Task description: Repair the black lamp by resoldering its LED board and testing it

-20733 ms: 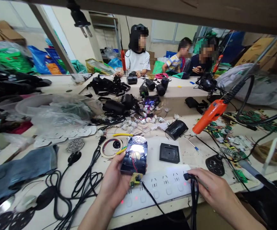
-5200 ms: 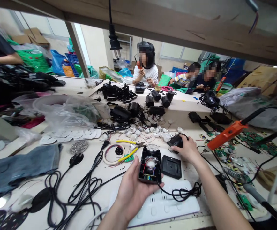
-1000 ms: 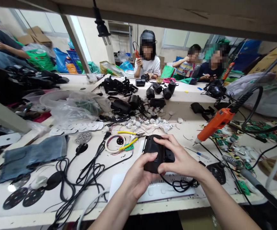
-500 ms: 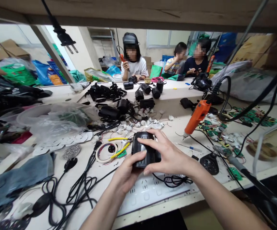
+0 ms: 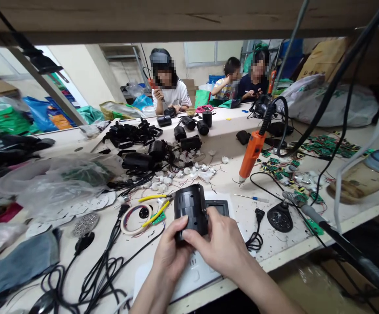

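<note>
A black cylindrical plastic housing (image 5: pixel 189 205) with small slots is held between both hands above the white power strip (image 5: pixel 198 272). My left hand (image 5: pixel 173 246) is closed around its lower left side, thumb on the front. My right hand (image 5: pixel 224 240) grips its lower right side, with the thumb pressed on the front near the bottom. Behind the right fingers shows a black rectangular frame (image 5: pixel 218 207); whether it joins the housing I cannot tell. Yellow-handled pliers (image 5: pixel 156 212) and a roll of tape (image 5: pixel 124 224) lie to the left.
An orange electric screwdriver (image 5: pixel 251 155) hangs at the right. A soldering iron (image 5: pixel 320 220) slants across the right edge. Circuit boards (image 5: pixel 332 146), white connectors (image 5: pixel 189 174) and more black housings (image 5: pixel 139 161) lie farther back. Black cables (image 5: pixel 101 266) spread at left. A person (image 5: pixel 168 89) works opposite.
The housing has turned more upright, showing its slotted side. My right hand has shifted from over its top to its lower right side. The camera view has swung slightly right.
</note>
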Demonstrator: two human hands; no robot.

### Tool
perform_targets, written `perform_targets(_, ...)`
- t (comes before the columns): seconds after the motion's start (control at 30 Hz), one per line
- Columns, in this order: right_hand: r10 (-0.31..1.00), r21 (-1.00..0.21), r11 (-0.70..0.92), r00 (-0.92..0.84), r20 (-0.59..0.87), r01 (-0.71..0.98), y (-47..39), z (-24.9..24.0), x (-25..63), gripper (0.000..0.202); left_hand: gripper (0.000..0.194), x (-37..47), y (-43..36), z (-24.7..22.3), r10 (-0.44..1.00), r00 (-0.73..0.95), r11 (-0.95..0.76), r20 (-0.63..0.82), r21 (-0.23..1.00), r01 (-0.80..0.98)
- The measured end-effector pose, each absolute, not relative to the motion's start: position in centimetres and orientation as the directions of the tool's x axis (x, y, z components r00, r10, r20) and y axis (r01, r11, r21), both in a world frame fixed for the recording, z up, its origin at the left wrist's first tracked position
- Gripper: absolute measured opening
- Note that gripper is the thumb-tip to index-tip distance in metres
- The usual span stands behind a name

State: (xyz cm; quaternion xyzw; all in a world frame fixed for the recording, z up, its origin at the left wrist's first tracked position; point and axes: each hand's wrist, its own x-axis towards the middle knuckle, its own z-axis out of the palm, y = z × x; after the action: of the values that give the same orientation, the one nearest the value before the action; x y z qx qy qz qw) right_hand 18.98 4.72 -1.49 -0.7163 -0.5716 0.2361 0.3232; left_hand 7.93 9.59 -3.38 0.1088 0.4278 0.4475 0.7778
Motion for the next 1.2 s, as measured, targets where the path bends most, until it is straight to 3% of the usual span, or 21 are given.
perform_targets(0.1,0.974,-0.726,-0.144,0.226,0.015,0.672,5.1,-1.7,19.1,0.036,0.006,8.2,9.5,-3.2,0.796,0.215,0.57,-0.566,0.58,-0.582)
perform_targets(0.17,0.988,-0.767,-0.061,0.15,0.046,0.639,4.9,-1.9,20.1,0.034,0.008,8.2,9.7,-2.6,0.813,0.214,0.556,-0.542,0.613,-0.562)
perform_targets(0.27,0.97,-0.791,0.153,0.064,0.235,0.593,3.9,-2.4,23.4,0.023,0.012,8.0,10.4,-1.1,0.835,0.143,0.514,-0.531,0.663,-0.545)
perform_targets(0.37,0.883,-0.614,0.166,0.16,0.44,0.772,1.9,-4.0,27.9,0.029,0.015,7.7,11.2,0.1,0.818,0.022,0.494,-0.575,0.682,-0.539)
perform_targets(0.47,0.895,-0.386,-0.008,0.178,0.408,0.923,0.1,-6.5,31.5,0.045,0.013,7.3,11.3,0.2,0.797,0.034,0.533,-0.603,0.676,-0.51)
perform_targets(0.53,0.915,-0.33,-0.023,0.153,0.374,0.944,-0.4,-8.1,32.6,0.043,0.012,7.1,10.9,-0.2,0.793,0.086,0.564,-0.603,0.673,-0.478)
perform_targets(0.6,0.91,-0.343,0.02,0.125,0.396,0.939,-0.3,-9.1,32.9,0.031,0.018,6.9,10.3,-0.6,0.802,0.131,0.573,-0.583,0.69,-0.441)
perform_targets(0.73,0.859,-0.405,0.097,0.129,0.495,0.909,0.3,-8.3,32.1,0.025,0.051,5.7,8.9,-0.9,0.834,0.19,0.549,-0.518,0.746,-0.376)
perform_targets(0.9,0.82,-0.639,0.278,0.17,0.547,0.717,-0.2,-3.8,28.9,0.024,0.083,4.4,5.8,-0.3,0.825,0.247,0.566,-0.509,0.748,-0.347)
perform_targets(1.07,0.9,-0.759,0.395,-0.052,0.432,0.518,-2.4,-0.6,26.0,0.032,0.09,5.5,1.5,-0.7,0.801,0.374,0.577,-0.467,0.769,-0.276)
perform_targets(1.2,0.898,-0.751,0.409,-0.08,0.434,0.517,-5.9,0.0,26.7,0.031,0.086,7.0,-1.3,-1.6,0.676,0.55,0.694,-0.491,0.675,-0.25)
